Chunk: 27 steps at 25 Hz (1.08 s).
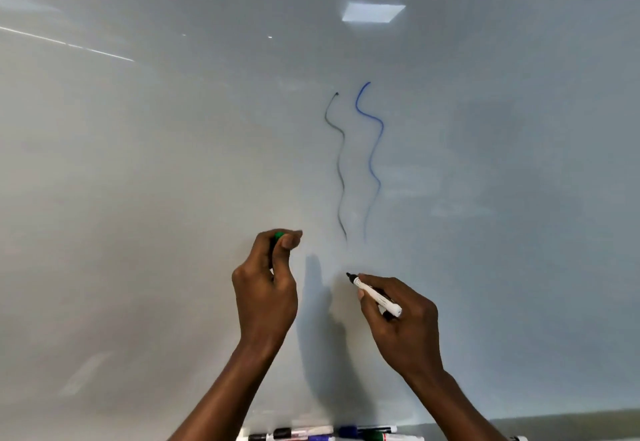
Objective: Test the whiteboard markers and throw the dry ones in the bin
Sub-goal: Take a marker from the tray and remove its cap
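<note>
A glossy whiteboard (173,163) fills the view. On it run two wavy vertical lines, a faint black line (341,163) and to its right a blue line (372,149). My right hand (401,326) grips an uncapped white marker (377,297), whose dark tip points up and left, close to the board below the lines. My left hand (266,288) is curled round a green cap (278,236), held up near the board to the left of the lines.
Several capped markers (325,433) lie in a row along the board's bottom ledge, with black, blue and green caps. Ceiling lights (374,12) reflect at the top of the board. No bin is in view.
</note>
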{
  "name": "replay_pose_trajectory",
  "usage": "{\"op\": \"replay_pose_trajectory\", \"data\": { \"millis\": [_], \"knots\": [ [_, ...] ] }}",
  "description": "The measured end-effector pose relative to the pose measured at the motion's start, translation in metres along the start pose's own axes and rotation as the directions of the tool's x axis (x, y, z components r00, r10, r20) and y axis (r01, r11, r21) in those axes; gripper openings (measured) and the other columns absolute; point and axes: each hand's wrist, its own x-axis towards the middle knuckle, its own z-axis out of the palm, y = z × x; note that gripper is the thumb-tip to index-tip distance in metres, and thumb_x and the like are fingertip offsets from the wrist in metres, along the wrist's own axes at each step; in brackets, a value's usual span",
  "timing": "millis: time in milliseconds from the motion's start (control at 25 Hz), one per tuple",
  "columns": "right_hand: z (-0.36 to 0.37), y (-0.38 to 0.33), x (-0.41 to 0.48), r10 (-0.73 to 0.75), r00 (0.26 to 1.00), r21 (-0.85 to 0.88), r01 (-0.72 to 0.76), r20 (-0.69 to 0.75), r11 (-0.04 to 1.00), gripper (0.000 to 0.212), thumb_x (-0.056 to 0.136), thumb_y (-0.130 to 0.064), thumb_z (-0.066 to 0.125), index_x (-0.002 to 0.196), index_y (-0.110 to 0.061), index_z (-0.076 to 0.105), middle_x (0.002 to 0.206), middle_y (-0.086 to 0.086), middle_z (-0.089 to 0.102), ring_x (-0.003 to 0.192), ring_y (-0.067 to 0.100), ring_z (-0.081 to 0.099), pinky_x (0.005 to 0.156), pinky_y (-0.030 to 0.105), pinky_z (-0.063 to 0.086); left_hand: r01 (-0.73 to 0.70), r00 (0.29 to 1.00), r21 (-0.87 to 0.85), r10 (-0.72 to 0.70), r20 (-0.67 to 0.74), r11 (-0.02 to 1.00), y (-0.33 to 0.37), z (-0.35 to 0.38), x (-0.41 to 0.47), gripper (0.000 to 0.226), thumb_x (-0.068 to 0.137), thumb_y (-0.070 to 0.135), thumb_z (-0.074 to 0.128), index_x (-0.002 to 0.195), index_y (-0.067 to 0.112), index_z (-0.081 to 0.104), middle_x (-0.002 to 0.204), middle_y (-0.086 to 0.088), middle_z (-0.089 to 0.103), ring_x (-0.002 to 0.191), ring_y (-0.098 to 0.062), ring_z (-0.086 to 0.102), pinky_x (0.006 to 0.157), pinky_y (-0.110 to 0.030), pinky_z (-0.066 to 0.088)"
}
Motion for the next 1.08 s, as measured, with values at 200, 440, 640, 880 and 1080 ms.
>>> {"op": "replay_pose_trajectory", "data": {
  "millis": [200, 440, 640, 880, 1080],
  "knots": [
    [-0.020, -0.014, -0.032, 0.291, 0.950, 0.379, -0.312, 0.113, 0.871, 0.019, 0.094, -0.021, 0.074, 0.111, -0.022, 0.081, 0.098, -0.004, 0.082, 0.087, 0.023, 0.079, 0.055, 0.030, 0.059, 0.661, 0.747, -0.421, -0.598, 0.290, 0.622, -0.012, -0.002, -0.057, 0.043, 0.116, 0.031, 0.042, 0.120, -0.002, 0.070, 0.114, -0.014, 0.082, 0.110, -0.027, 0.080, 0.106, -0.047, 0.056],
    [-0.024, -0.016, -0.064, 0.287, 0.926, 0.422, -0.369, 0.246, 0.828, 0.021, 0.089, -0.020, 0.075, 0.109, -0.015, 0.080, 0.094, -0.001, 0.082, 0.082, 0.024, 0.080, 0.052, 0.032, 0.061, 0.851, 0.414, -0.513, -0.742, 0.527, 0.112, -0.017, 0.006, -0.095, 0.048, 0.118, 0.033, 0.033, 0.123, 0.000, 0.068, 0.125, -0.024, 0.077, 0.124, -0.037, 0.072, 0.118, -0.049, 0.048],
    [-0.027, -0.008, -0.082, 0.285, 0.914, 0.389, -0.384, 0.290, 0.837, 0.018, 0.089, -0.024, 0.077, 0.106, -0.020, 0.081, 0.091, -0.002, 0.082, 0.081, 0.024, 0.079, 0.053, 0.032, 0.062, 0.850, 0.377, -0.526, -0.727, 0.573, 0.026, -0.011, 0.015, -0.111, 0.047, 0.118, 0.034, 0.032, 0.124, 0.001, 0.065, 0.128, -0.026, 0.075, 0.125, -0.040, 0.071, 0.114, -0.049, 0.049],
    [-0.034, 0.001, -0.096, 0.285, 0.914, 0.338, -0.375, 0.288, 0.863, 0.022, 0.089, -0.012, 0.080, 0.106, -0.026, 0.081, 0.092, -0.013, 0.080, 0.080, 0.018, 0.078, 0.062, 0.035, 0.065, 0.872, 0.408, -0.463, -0.759, 0.508, 0.158, -0.005, 0.032, -0.132, 0.042, 0.116, 0.035, 0.040, 0.116, 0.003, 0.067, 0.123, -0.021, 0.079, 0.112, -0.031, 0.079, 0.087, -0.038, 0.056],
    [-0.042, 0.014, -0.112, 0.394, 0.875, 0.296, -0.470, 0.282, 0.831, 0.026, 0.092, -0.009, 0.080, 0.108, -0.029, 0.079, 0.092, -0.014, 0.079, 0.079, 0.015, 0.077, 0.067, 0.030, 0.062, 0.844, 0.517, -0.369, -0.770, 0.374, 0.388, -0.006, 0.055, -0.162, 0.036, 0.111, 0.030, 0.055, 0.107, -0.001, 0.074, 0.113, -0.019, 0.082, 0.112, -0.035, 0.078, 0.098, -0.044, 0.060]
  ]
}}
